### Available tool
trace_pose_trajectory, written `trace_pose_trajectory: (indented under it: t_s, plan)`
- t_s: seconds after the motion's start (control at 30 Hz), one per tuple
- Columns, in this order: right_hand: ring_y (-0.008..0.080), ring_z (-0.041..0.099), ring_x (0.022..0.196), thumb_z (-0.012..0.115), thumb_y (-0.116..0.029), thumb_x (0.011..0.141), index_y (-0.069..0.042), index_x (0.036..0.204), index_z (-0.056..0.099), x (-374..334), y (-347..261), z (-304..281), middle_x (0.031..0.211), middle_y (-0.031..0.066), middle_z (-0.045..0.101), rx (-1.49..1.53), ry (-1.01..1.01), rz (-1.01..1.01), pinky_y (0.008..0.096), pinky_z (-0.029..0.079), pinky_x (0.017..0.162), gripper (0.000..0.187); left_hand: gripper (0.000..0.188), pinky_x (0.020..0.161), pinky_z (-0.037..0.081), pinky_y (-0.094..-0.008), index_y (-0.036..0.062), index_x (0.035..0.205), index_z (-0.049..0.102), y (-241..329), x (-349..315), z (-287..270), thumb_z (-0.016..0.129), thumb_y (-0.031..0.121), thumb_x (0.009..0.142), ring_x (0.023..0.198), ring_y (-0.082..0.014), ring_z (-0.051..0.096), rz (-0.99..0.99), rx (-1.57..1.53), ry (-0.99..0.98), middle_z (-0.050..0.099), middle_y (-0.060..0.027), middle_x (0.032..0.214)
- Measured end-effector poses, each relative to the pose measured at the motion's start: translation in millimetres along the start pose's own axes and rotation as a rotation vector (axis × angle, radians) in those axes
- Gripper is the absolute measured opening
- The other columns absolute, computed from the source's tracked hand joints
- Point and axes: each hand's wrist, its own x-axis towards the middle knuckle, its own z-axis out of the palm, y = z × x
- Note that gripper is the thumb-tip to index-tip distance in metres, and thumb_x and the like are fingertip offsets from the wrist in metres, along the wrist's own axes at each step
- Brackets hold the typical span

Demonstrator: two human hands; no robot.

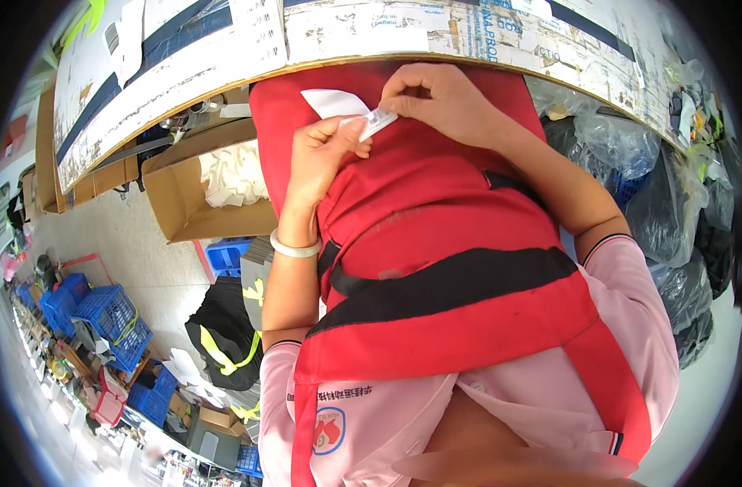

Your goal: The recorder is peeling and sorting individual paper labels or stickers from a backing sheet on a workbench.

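A white strip of labels is held over my lap, above a red apron. Part of it sticks up loose, and a narrower piece with small grey print lies between my hands. My left hand pinches the strip between thumb and fingers. At the other end of the narrow piece, the fingertips of my right hand are closed on its edge. Whether that piece is peeling off a backing I cannot tell. A pale bangle circles my left wrist.
The worn, paper-covered tabletop has its edge just beyond my hands. On the left, below it, a cardboard box holds cream-coloured pieces. Blue crates stand farther left. Clear and dark plastic bags are piled at the right.
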Motion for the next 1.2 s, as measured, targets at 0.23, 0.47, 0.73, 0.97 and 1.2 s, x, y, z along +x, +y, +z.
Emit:
trace_pose_trajectory:
  t_s: [0.23,0.47,0.73,0.97,1.2]
  plan:
    - [0.0049,0.057,0.069,0.063,-0.019,0.09,-0.003,0.098,0.065,26.1,-3.3,-51.6,0.079,-0.0004,0.062,0.158,0.191,0.256,0.0196,0.047,0.06,0.018,0.049,0.064,0.051,-0.026,-0.0085,0.096,0.067,4.6,4.4,-2.6,0.048,0.036,0.098,0.068,-0.0149,0.061,0.0,-0.13,0.078,0.067,-0.0114,0.083]
    - [0.014,0.062,0.059,0.059,-0.01,0.089,0.005,0.087,0.061,39.7,-5.2,-55.5,0.072,0.0094,0.063,0.298,0.212,0.323,0.0232,0.051,0.052,0.015,0.04,0.062,0.048,-0.0226,-0.0056,0.095,0.069,1.3,7.0,-2.1,0.054,0.032,0.096,0.066,-0.0118,0.059,-0.022,-0.113,0.084,0.066,-0.0094,0.081]
    - [0.0142,0.061,0.058,0.06,-0.011,0.089,0.005,0.085,0.061,41.9,0.3,-53.0,0.071,0.0094,0.063,0.288,0.204,0.328,0.0239,0.051,0.051,0.016,0.034,0.057,0.044,-0.0198,-0.0018,0.093,0.071,-2.9,8.9,-4.9,0.055,0.029,0.096,0.06,-0.0074,0.056,-0.018,-0.057,0.085,0.067,-0.0041,0.076]
    - [0.0134,0.061,0.058,0.06,-0.011,0.089,0.004,0.086,0.061,40.8,-3.0,-51.1,0.07,0.0086,0.062,0.26,0.206,0.321,0.0237,0.05,0.051,0.016,0.034,0.056,0.044,-0.0198,-0.0018,0.093,0.071,-3.2,8.8,-4.4,0.055,0.028,0.096,0.059,-0.0072,0.055,-0.007,-0.033,0.077,0.067,-0.0042,0.075]
    - [0.0135,0.06,0.057,0.059,-0.012,0.089,0.004,0.084,0.06,41.8,-6.0,-50.8,0.07,0.0083,0.061,0.244,0.201,0.329,0.0241,0.05,0.051,0.016,0.033,0.055,0.043,-0.0196,-0.0018,0.094,0.071,-3.2,9.6,-3.5,0.056,0.028,0.095,0.059,-0.0067,0.054,-0.008,-0.035,0.079,0.066,-0.0037,0.075]
